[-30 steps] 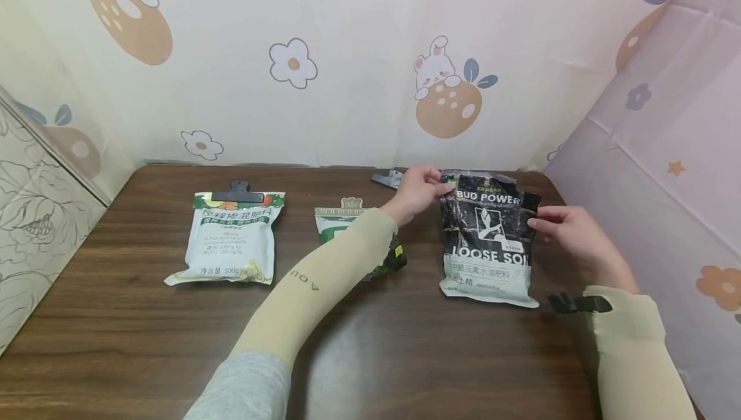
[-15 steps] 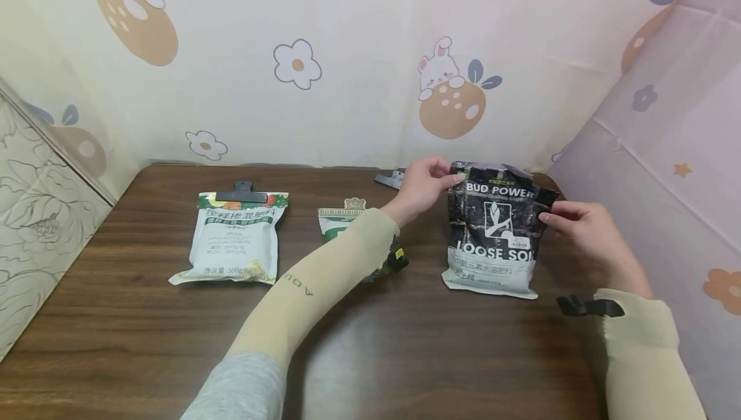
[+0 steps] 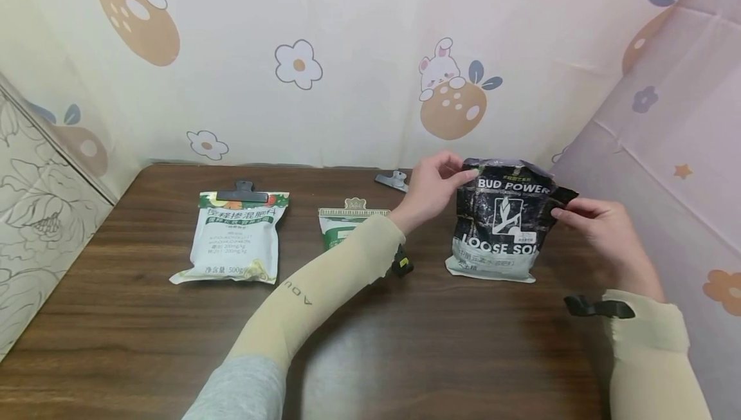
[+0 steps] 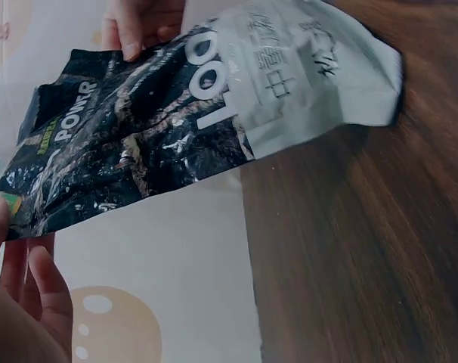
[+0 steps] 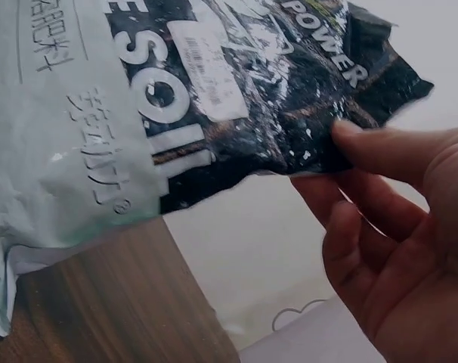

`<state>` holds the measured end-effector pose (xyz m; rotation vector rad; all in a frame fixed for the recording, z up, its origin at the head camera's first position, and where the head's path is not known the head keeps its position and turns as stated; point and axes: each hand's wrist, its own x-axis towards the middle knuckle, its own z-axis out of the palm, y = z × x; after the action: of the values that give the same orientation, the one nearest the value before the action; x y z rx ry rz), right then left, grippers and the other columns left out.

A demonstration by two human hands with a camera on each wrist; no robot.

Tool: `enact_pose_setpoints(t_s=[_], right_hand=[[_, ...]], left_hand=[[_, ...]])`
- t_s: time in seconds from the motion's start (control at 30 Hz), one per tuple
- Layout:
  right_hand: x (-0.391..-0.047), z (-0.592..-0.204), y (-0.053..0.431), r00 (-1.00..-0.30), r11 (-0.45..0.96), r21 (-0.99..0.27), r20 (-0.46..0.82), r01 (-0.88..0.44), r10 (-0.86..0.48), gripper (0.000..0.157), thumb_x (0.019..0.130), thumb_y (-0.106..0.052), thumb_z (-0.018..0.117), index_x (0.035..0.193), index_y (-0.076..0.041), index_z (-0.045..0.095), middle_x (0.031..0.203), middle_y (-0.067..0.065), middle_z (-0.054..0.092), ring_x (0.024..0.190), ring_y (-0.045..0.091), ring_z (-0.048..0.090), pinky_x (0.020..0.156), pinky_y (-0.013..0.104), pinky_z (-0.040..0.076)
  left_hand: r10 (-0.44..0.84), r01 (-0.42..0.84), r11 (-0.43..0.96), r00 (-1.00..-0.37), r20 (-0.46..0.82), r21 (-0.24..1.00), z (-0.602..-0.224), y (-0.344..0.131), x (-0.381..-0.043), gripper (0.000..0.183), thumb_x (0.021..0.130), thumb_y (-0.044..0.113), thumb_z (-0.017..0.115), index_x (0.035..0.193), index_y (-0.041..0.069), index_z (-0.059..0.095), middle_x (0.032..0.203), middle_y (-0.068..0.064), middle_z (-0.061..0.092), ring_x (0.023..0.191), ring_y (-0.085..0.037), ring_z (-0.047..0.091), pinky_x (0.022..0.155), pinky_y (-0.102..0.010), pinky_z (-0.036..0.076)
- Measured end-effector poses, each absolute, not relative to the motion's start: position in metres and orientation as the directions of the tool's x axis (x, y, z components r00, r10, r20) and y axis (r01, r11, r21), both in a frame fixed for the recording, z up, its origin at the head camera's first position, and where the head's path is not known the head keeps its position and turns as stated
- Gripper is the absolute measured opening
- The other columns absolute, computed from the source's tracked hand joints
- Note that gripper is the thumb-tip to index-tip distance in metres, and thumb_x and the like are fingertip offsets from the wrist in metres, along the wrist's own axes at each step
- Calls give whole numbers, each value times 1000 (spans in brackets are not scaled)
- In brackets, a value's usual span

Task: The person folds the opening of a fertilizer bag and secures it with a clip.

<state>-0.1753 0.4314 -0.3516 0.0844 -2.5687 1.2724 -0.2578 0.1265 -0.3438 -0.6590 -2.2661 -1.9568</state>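
A black and pale grey-green fertilizer bag [image 3: 503, 220], printed BUD POWER LOOSE SOIL, stands tilted at the right side of the table. My left hand [image 3: 431, 188] pinches its upper left corner, thumb on the front face. At the opposite edge, just below the torn-looking top, my right hand [image 3: 608, 227] pinches the bag between thumb and fingers. The right wrist view has that thumb [image 5: 357, 140] pressed on the black plastic, with other fingers curled behind. Behind my left hand lies a grey clip [image 3: 392, 180] at the table's back edge.
A white fertilizer bag [image 3: 234, 246] with a black clip [image 3: 243, 195] across its top lies at the left of the wooden table [image 3: 173, 343]. A green and white packet [image 3: 341, 230] in the middle is partly hidden by my left forearm. A patterned curtain [image 3: 347, 118] hangs behind.
Both hands have moved right with the bag between them. Its top has risen and its bottom edge has shifted farther back, so it stands more upright. The other bags stay put.
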Motion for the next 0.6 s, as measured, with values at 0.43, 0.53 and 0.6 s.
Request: enact_pose_setpoints(t_s=[0.43, 0.53, 0.6], right_hand=[[-173, -353, 440, -952, -137, -970, 225, -200, -206, 36, 101, 12, 40, 108, 0, 73, 95, 7, 74, 83, 14, 70, 76, 21, 54], [-179, -354, 434, -933, -241, -946, 273, -217, -236, 36, 103, 12, 36, 111, 5, 71, 102, 12, 73, 89, 18, 71, 80, 25, 55], [-182, -354, 432, -925, -250, -941, 290, -229, -244, 36, 103, 11, 35, 111, 6, 70, 103, 12, 73, 91, 18, 71, 81, 25, 55]], left_hand=[[304, 415, 39, -872, 385, 909, -349, 122, -249, 16, 92, 23, 74, 94, 10, 65, 94, 3, 70, 88, -5, 64, 81, -18, 48], [308, 409, 44, -874, 377, 912, -349, 121, -249, 16, 92, 24, 74, 95, 11, 65, 95, 4, 70, 88, -5, 63, 81, -18, 47], [315, 406, 46, -873, 373, 913, -349, 121, -249, 16, 92, 23, 74, 96, 11, 65, 96, 4, 69, 89, -5, 63, 81, -18, 47]])
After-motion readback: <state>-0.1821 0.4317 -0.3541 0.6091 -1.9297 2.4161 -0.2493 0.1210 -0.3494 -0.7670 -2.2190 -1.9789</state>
